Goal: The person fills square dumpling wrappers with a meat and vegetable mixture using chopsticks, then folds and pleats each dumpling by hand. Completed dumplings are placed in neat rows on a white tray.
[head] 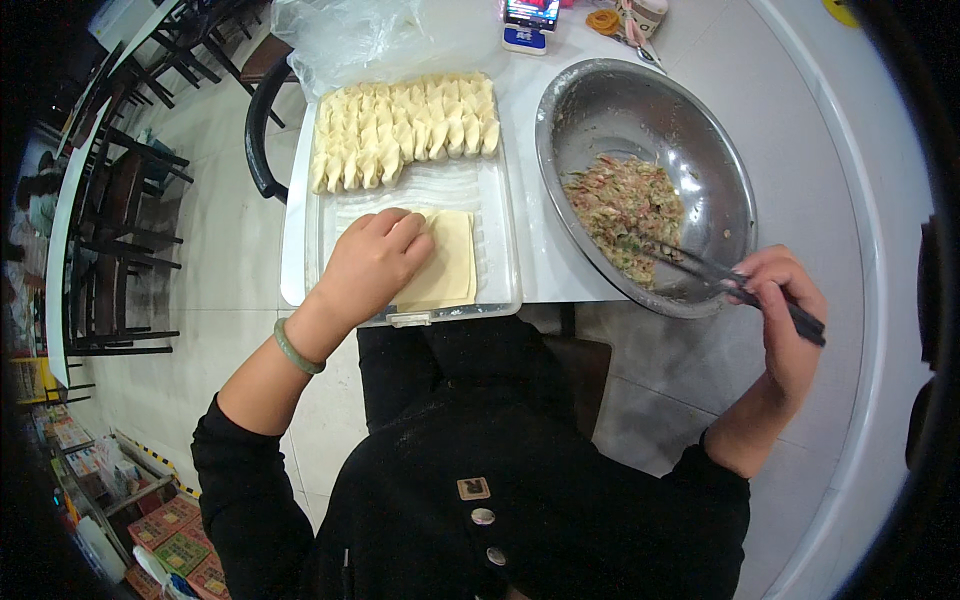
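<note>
My left hand (386, 255), with a green bangle on its wrist, rests with curled fingers on the left part of a stack of square dough wrappers (446, 262); whether it grips one is hidden. The stack lies in the near part of a clear plastic tray (501, 247). Folded wontons (409, 124) stand in close rows across the tray's far part. My right hand (780, 289) holds dark chopsticks (694, 271), their tips in minced meat filling with green bits (626, 210). The filling sits in a large steel bowl (712, 165) right of the tray.
A crumpled clear plastic bag (352, 45) lies beyond the tray. Behind the bowl are a phone (531, 13) on a stand, orange rubber bands (602, 22) and a roll of tape or similar (645, 11). A black-framed chair (259, 127) stands left of the table.
</note>
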### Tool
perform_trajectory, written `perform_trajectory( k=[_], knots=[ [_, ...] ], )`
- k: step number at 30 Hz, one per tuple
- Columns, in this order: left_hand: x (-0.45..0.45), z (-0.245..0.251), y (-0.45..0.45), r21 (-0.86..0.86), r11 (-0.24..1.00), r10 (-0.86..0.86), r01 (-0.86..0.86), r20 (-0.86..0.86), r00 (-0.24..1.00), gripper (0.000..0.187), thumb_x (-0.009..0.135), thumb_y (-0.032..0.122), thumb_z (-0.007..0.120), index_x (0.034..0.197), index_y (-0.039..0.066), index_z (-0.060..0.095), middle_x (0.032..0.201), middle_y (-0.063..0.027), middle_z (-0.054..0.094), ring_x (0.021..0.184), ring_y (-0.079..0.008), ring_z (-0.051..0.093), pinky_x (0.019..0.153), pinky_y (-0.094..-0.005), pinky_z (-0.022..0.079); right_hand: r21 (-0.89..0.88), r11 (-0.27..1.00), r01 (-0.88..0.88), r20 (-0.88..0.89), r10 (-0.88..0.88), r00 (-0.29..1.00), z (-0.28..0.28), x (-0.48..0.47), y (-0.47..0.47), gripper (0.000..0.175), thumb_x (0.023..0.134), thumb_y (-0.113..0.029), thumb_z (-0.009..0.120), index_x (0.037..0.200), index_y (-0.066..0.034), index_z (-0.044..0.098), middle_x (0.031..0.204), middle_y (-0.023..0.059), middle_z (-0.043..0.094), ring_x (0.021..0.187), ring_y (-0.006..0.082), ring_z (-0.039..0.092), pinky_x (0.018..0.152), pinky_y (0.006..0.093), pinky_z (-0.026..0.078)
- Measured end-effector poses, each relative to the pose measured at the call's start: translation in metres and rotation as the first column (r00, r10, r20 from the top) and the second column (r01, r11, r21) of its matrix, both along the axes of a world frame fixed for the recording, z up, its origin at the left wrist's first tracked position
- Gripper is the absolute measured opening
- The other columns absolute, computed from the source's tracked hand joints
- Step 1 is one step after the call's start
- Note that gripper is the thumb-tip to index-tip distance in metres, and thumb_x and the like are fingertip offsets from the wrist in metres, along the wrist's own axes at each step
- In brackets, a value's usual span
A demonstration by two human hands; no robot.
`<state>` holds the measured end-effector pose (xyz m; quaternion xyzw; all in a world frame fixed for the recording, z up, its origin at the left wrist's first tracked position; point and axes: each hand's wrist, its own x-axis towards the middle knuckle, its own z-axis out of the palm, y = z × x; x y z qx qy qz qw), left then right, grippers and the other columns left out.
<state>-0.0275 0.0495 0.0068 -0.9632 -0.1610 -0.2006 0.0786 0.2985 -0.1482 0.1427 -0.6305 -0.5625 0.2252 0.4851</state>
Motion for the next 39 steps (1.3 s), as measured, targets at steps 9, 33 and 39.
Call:
perform_trajectory(
  k=[9, 33, 39],
  knots=[
    [-0.005, 0.005, -0.009, -0.042, 0.997, 0.068, -0.070, -0.055, 0.996, 0.010, 0.070, 0.009, 0.058, 0.080, 0.008, 0.055, 0.080, -0.0027, 0.056, 0.076, -0.0192, 0.055, 0.066, -0.0306, 0.045, -0.080, 0.995, 0.064, -0.023, -0.066, 0.998, -0.041, -0.008, 0.053, 0.018, 0.092, -0.008, 0.054, 0.083, 0.0064, 0.061, 0.081, 0.0066, 0.057, 0.073, 0.0116, 0.058, 0.069, 0.0246, 0.047],
    [-0.009, 0.014, -0.020, -0.406, 0.893, 0.142, -0.193, -0.154, 0.978, 0.015, 0.075, 0.004, 0.057, 0.090, 0.005, 0.061, 0.080, -0.0088, 0.059, 0.071, -0.0271, 0.061, 0.063, -0.0376, 0.050, 0.020, 0.999, -0.040, 0.052, 0.039, 0.998, -0.053, 0.010, 0.043, 0.017, 0.093, -0.010, 0.054, 0.089, 0.0044, 0.063, 0.087, 0.0091, 0.061, 0.074, 0.0139, 0.059, 0.070, 0.0266, 0.047],
    [-0.005, 0.054, -0.052, -0.713, 0.670, 0.445, -0.207, 0.163, 0.880, 0.014, 0.083, -0.007, 0.053, 0.093, 0.002, 0.058, 0.086, -0.0117, 0.063, 0.065, -0.0251, 0.065, 0.062, -0.0320, 0.053, 0.076, 0.993, 0.092, -0.221, -0.074, 0.973, -0.053, 0.010, 0.046, 0.021, 0.096, -0.011, 0.050, 0.089, 0.0048, 0.062, 0.084, 0.0082, 0.060, 0.071, 0.0122, 0.059, 0.066, 0.0243, 0.047]
  ],
)
